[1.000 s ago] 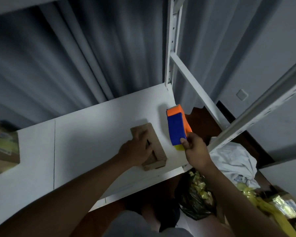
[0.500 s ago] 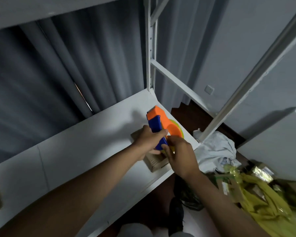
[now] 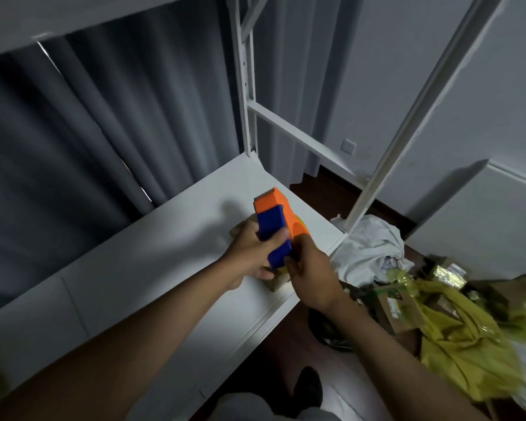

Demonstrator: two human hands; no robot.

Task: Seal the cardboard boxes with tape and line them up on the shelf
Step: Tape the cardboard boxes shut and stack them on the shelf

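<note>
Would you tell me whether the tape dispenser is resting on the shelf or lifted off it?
Lifted: both hands, left hand and right hand, hold the tape dispenser above the cardboard box.

Grey curtain [image 3: 104, 132], white cloth [image 3: 371, 250], yellow bags [image 3: 462, 338] on floor.

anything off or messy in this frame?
On the shelf nothing stands out: both hands, left hand and right hand, grip the tape dispenser above the cardboard box. The floor beside it is messy: crumpled white cloth and yellow plastic wrapping.
</note>
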